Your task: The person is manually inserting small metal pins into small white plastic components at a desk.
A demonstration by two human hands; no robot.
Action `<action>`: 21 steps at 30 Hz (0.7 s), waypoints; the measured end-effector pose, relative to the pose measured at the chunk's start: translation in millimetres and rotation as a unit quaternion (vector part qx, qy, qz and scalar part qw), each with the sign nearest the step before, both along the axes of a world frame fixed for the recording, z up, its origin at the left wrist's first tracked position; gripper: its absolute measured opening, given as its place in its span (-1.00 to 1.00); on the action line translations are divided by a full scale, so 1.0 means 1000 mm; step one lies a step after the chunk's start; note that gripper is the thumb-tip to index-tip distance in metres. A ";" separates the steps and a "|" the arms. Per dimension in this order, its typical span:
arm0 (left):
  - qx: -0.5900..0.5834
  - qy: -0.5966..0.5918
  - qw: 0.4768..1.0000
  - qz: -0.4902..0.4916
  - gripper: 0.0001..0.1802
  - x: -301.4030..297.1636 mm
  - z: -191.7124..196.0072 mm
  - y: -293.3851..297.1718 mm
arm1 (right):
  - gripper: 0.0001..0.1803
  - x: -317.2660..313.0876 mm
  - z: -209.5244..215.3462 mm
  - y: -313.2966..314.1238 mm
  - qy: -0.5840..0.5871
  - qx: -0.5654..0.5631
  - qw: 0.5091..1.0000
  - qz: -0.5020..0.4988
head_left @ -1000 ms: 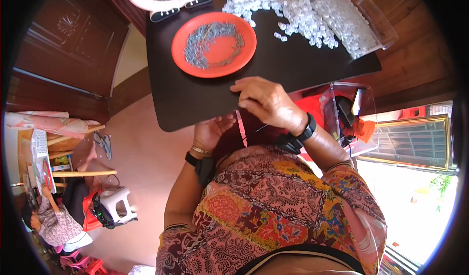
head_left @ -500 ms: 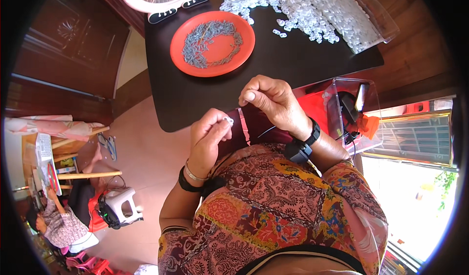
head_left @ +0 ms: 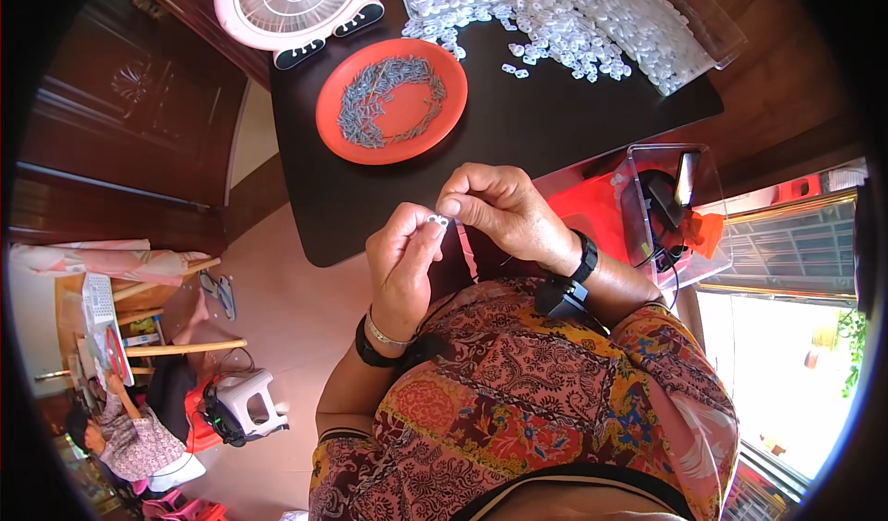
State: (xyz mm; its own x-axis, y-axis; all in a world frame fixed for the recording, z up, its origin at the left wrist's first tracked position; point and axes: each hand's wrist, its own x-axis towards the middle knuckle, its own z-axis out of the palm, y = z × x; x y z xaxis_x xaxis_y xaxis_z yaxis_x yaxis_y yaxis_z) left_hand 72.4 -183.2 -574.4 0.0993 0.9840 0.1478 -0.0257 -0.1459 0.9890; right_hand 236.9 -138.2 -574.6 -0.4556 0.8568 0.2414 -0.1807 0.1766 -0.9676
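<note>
My left hand [head_left: 400, 266] pinches a small white plastic clip [head_left: 438, 219] with holes in it between thumb and fingertips. My right hand [head_left: 509, 211] has its thumb and forefinger pressed together, with the tips right beside the clip; whatever sits in that pinch is too small to make out. Both hands are raised in front of my body, by the near edge of the dark table [head_left: 555, 114]. Beyond them stands an orange-red plate [head_left: 326, 105] bearing a ring of small grey screw-like pieces [head_left: 359, 114]. Loose white clips [head_left: 555, 26] lie heaped at the back.
A pink fan [head_left: 296, 21] stands at the back left. Clear bins [head_left: 708, 21] of white clips sit at the back right. Right of my arm, a clear box [head_left: 638, 234] holds dark items. On the left are a white stool [head_left: 250, 405] and another seated person [head_left: 139, 442].
My right hand has come down and left, bringing its fingertips up against the clip. The left hand still holds the clip. The view has shifted slightly.
</note>
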 end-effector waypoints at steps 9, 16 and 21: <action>-0.003 0.016 1.000 0.004 -0.81 0.002 0.000 0.000 | -0.83 0.001 0.000 -0.001 -0.008 -0.015 1.000 -0.001; -0.013 0.027 1.000 0.008 -0.81 0.001 -0.001 -0.001 | -0.83 0.000 -0.005 -0.003 -0.001 -0.028 0.999 -0.014; -0.014 0.034 0.999 0.007 -0.82 0.002 0.000 -0.001 | -0.82 0.000 -0.007 -0.003 -0.006 -0.033 0.999 -0.009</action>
